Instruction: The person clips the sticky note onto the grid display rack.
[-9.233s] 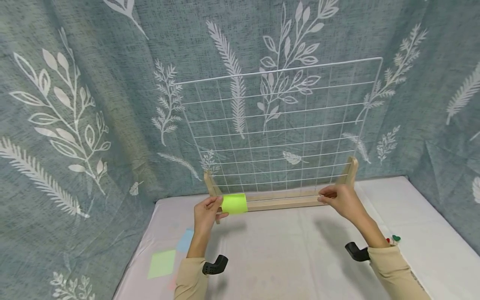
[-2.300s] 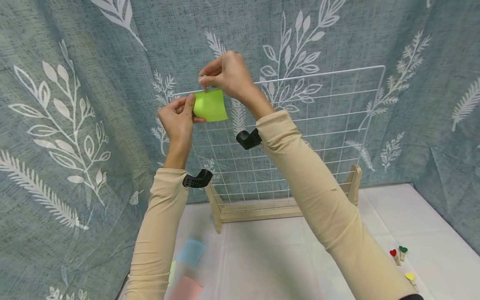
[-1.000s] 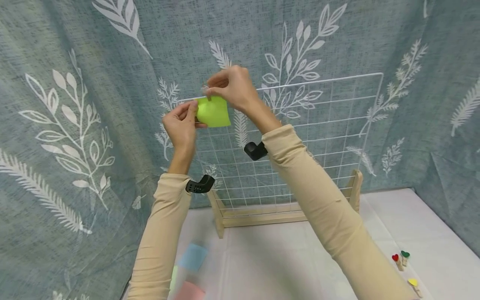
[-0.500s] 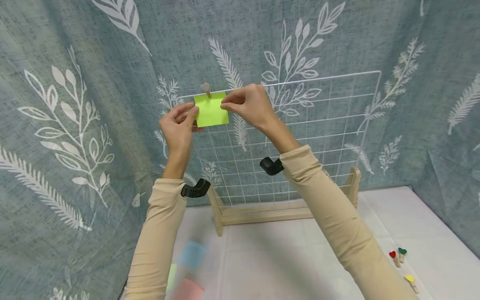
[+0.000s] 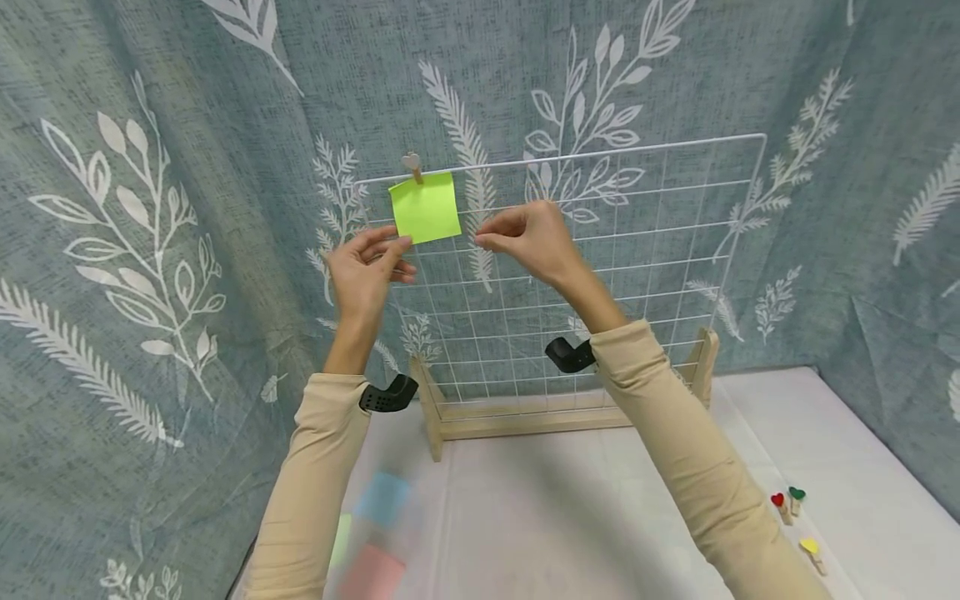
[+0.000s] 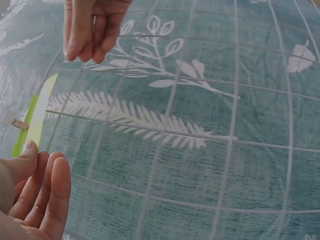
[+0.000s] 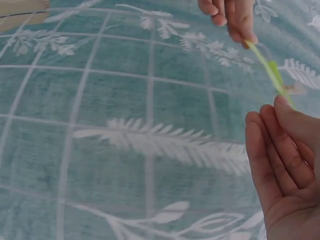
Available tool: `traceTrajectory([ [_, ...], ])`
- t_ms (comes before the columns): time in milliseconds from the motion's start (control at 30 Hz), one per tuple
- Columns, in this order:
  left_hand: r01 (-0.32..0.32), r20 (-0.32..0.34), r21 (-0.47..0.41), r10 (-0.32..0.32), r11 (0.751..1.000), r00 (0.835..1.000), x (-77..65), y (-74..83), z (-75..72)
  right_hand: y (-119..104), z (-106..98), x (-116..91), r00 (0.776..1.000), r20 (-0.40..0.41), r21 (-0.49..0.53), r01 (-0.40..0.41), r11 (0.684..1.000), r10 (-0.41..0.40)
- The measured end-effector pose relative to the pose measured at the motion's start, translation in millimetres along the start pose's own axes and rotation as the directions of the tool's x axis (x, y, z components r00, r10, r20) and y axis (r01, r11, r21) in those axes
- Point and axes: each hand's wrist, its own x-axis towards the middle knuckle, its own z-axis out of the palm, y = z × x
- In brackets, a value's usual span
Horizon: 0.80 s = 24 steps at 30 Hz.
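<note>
A yellow-green sticky note [image 5: 426, 208] hangs on the top wire of a white grid panel [image 5: 600, 154]. A wooden clothespin with a pale heart [image 5: 411, 163] clips its upper edge. My left hand [image 5: 365, 265] is at the note's lower left corner, its thumb at the paper, the other fingers loosely spread; whether it presses the corner is hard to tell. Right of the note, apart from it, is my right hand [image 5: 536, 237], its thumb and fingertips close together with nothing visible between them. In the left wrist view the note [image 6: 42, 110] appears nearly edge-on.
A wooden base [image 5: 532, 423] supports the grid on a white-covered table [image 5: 517, 517]. Blue [image 5: 384, 498] and pink [image 5: 371, 573] notes lie at left, beside a partly hidden pale green one [image 5: 341, 540]. Heart clothespins, red [image 5: 780, 507], green [image 5: 797, 498] and yellow [image 5: 812, 554], lie at right.
The note has gone from low by the base to the grid's top wire. My right hand has let go of the clothespin and moved down and right; my left has slid down the note's edge.
</note>
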Motion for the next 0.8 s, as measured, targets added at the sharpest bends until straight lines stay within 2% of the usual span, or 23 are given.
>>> traceTrajectory([
  [200, -0.011, 0.005, 0.004, 0.011, 1.000, 1.000, -11.5, -10.1, -4.7, 21.6, 0.1, -16.3, 0.999, 0.025, 0.009, -0.042, 0.999, 0.042],
  [300, 0.004, 0.021, -0.014, -0.004, 1.000, 1.000, -18.9, -17.7, -9.0, 34.0, 1.7, -24.1, 0.998, 0.028, 0.031, -0.062, 0.998, 0.061],
  [533, 0.112, 0.041, 0.051, -0.114, 0.992, 0.993, -40.2, -36.7, -16.6, 56.0, 4.6, -42.4, 0.996, 0.037, 0.042, -0.084, 0.996, 0.082],
  [800, 0.159, 0.059, 0.143, -0.169, 0.977, 0.984, -64.2, -48.7, -22.4, 76.3, 4.2, -67.3, 0.988, 0.036, 0.126, -0.156, 0.980, 0.153],
])
